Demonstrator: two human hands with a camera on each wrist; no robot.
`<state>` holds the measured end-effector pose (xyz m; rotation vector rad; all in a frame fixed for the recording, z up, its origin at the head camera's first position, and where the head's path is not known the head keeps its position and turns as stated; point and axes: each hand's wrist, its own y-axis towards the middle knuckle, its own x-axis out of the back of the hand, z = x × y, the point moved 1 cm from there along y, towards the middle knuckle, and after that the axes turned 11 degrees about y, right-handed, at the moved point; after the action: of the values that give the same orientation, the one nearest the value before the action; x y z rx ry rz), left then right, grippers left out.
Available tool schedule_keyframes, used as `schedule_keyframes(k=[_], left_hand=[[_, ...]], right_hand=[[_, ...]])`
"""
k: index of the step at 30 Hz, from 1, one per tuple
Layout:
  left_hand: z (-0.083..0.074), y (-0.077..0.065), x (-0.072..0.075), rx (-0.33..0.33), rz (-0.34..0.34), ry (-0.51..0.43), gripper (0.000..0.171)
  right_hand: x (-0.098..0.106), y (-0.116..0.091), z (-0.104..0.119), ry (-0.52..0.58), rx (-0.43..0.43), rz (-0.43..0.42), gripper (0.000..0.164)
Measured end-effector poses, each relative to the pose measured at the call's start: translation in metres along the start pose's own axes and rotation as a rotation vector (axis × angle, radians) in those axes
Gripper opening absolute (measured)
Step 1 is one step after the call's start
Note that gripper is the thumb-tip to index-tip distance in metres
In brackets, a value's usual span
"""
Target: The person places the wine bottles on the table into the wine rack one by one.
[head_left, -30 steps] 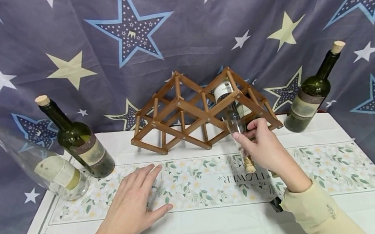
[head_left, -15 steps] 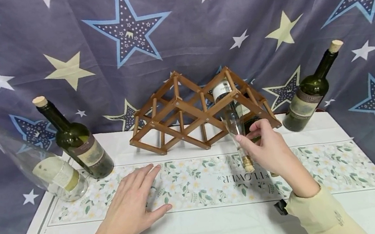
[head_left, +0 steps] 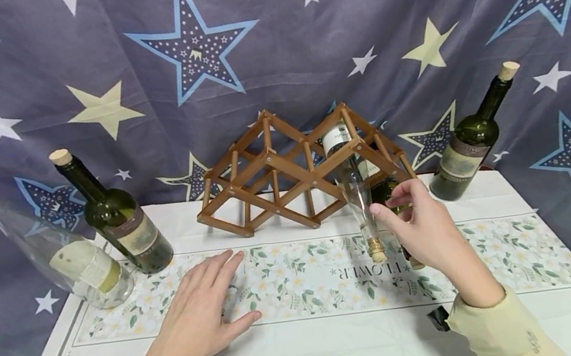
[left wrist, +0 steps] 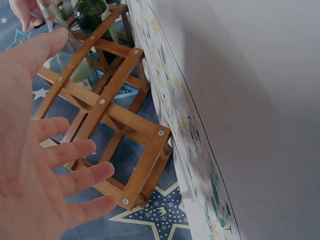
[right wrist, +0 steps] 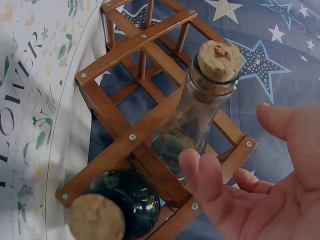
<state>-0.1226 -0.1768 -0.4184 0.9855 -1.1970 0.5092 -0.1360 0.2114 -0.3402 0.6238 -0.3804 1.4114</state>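
Observation:
A clear glass bottle (head_left: 356, 192) with a cork lies in the upper right cell of the wooden wine rack (head_left: 292, 171), its neck tilted down toward me. Just right of that neck is my right hand (head_left: 429, 230), fingers loosely bent. The right wrist view shows a gap between the thumb and the clear bottle (right wrist: 197, 115); whether a fingertip touches the glass, I cannot tell. Below, a dark green bottle (right wrist: 145, 200) occupies a lower cell, partly hidden by my right hand in the head view. My left hand (head_left: 195, 314) is spread over the floral runner, holding nothing.
At the left stand a tall clear bottle (head_left: 82, 263) and a green bottle (head_left: 133, 231), both corked. Another corked green bottle (head_left: 465, 154) stands right of the rack. A floral runner (head_left: 302, 286) crosses the white table, and a starry curtain (head_left: 288, 48) hangs behind.
My right hand has moved rightward, away from the clear bottle's neck, and its grip has loosened. The clear bottle stays in the rack. The left hand has hardly moved.

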Motion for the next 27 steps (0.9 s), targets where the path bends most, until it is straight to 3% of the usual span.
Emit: schedule_keyframes(k=[27], left_hand=[[0.0,0.002,0.003,0.027,-0.005,-0.064,0.095]], right_hand=[[0.026,0.001,-0.032,-0.059,0.068,-0.166,0.063]])
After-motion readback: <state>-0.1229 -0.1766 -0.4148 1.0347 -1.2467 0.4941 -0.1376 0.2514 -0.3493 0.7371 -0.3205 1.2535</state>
